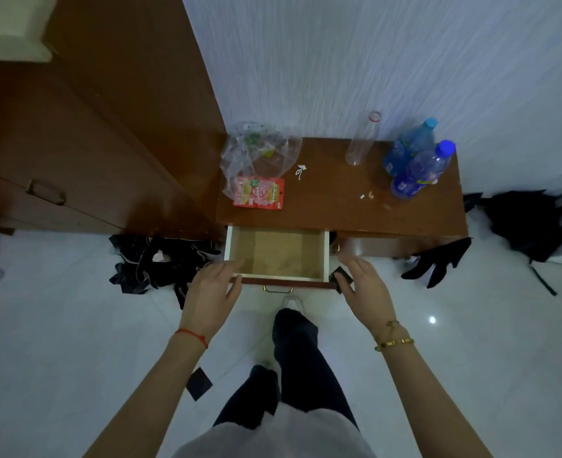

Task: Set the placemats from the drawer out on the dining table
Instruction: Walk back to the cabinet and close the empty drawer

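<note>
Nearest the camera, the person's two bare forearms reach toward the pulled-out white-walled wooden drawer point(277, 256), the landmark here. The left hand point(212, 292) sits at the drawer's near-left corner, fingers spread and loose, its grip released and closed on nothing. The right hand point(364, 285) is at the near-right corner, also unclenched; a small dark piece point(340, 278) lies just under its fingertips, though whether they touch it cannot be told.

Inside, the drawer shows only its bare pale wooden bottom; no placemat is visible there. Left of the drawer a heap of dark fabric pieces point(155, 262) lies on the white floor, and right of it another dark cloth point(438, 261); whether any of these are the placemats cannot be told.

Should they be cloth, they would likely handle as light, limp and non-fragile, best taken by pinching one edge or lifting flat with both hands.

Beyond the drawer, the brown tabotop carries nothing relevant: correction, the brown tabletop point(332, 200) holds a red snack packet point(259, 192), a crumpled clear plastic bag point(256, 153) and blue plastic bottles point(416, 163).
</note>
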### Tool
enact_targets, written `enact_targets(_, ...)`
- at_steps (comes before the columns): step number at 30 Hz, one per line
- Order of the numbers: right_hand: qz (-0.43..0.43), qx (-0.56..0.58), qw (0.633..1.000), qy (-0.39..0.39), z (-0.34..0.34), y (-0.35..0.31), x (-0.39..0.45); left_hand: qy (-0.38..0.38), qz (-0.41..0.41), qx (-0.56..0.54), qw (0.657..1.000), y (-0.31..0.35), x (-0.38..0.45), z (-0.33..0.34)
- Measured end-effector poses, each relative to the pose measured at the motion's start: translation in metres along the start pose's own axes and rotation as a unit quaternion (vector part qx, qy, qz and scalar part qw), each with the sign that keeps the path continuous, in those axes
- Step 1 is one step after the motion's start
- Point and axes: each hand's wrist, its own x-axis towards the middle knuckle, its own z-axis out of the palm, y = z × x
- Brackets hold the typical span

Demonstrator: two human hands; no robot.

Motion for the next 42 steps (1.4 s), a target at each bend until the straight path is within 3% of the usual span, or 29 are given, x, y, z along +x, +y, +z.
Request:
enact_targets(13, -0.049, -0.023, 0.998, 0.034, 0.22, 0.114, 0.047, 0.021, 0.028, 0.011, 0.999, -0.138, 0.018, 0.221)
enact_targets(19, -0.112, -0.034, 0.988, 0.097, 0.287, 0.159, 0.051, 0.086, 0.08, 0.02, 0.993, -0.186, 0.017, 0.304)
enact_targets(24, -0.207, -0.096, 0.954, 0.196, 0.313, 0.176, 0.051, 0.16, 0.127, 0.036, 0.978, -0.203, 0.015, 0.33)
enact_targets(29, -0.249, -0.106, 0.915, 0.298, 0.331, 0.184, 0.059, 0.208, 0.168, 0.048, 0.962, -0.212, 0.022, 0.341)
enact_targets(42, -0.199, -0.076, 0.888, 0.407, 0.344, 0.177, 0.132, 0.237, 0.182, 0.071, 0.952, -0.217, 0.107, 0.345)
